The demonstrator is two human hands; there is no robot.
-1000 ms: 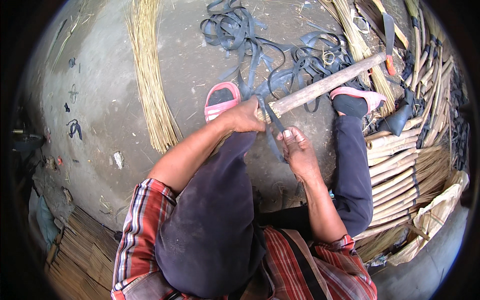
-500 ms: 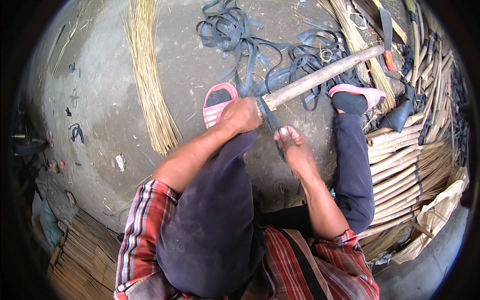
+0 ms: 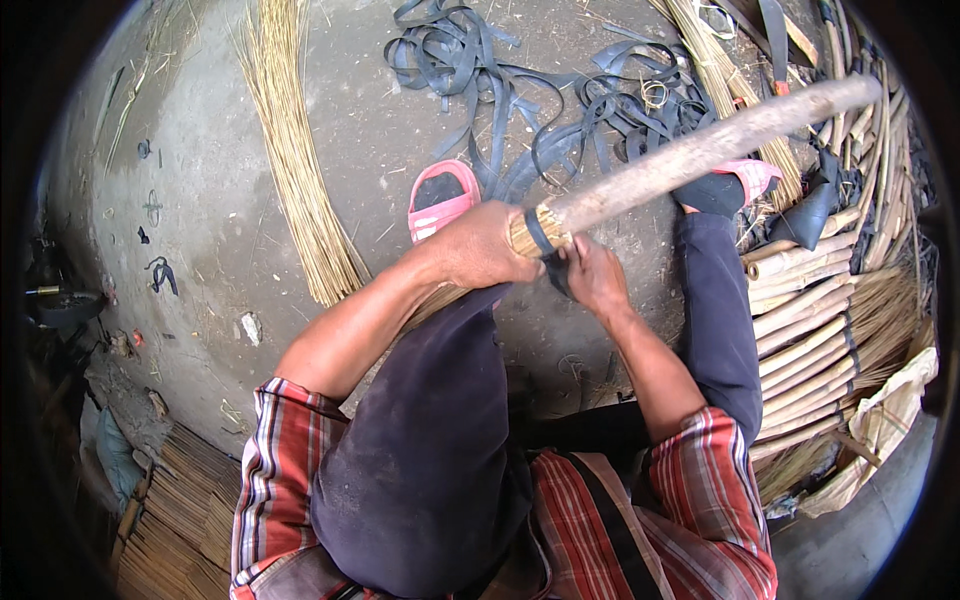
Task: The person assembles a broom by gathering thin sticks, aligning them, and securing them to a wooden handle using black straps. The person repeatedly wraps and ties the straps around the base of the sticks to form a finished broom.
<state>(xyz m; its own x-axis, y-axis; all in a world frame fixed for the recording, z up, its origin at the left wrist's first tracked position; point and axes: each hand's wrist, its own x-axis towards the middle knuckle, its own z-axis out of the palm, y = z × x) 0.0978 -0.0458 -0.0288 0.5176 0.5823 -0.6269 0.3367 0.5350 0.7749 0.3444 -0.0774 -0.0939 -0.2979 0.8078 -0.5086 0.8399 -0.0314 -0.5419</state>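
My left hand (image 3: 485,245) is closed round a bundle of thin straw stems (image 3: 530,232), which wraps the near end of a wooden stick (image 3: 700,155). The stick points up to the right. A dark rubber strip (image 3: 539,230) circles the bundle just beyond my left fingers. My right hand (image 3: 597,275) is closed on the strip's free end, close beside the bundle. More stems trail from under my left hand along my forearm, over my raised knee.
On the floor lie a loose straw bundle (image 3: 290,150) and a tangle of rubber strips (image 3: 450,60). At the right are tied brooms with stick handles (image 3: 800,330), and a knife (image 3: 775,45) lies at the upper right. Flat brown bundles (image 3: 180,510) fill the lower left.
The stick's far end has swung up and right, closer to me. My right hand has moved up against the bundle, and the strip now lies snug round the stems.
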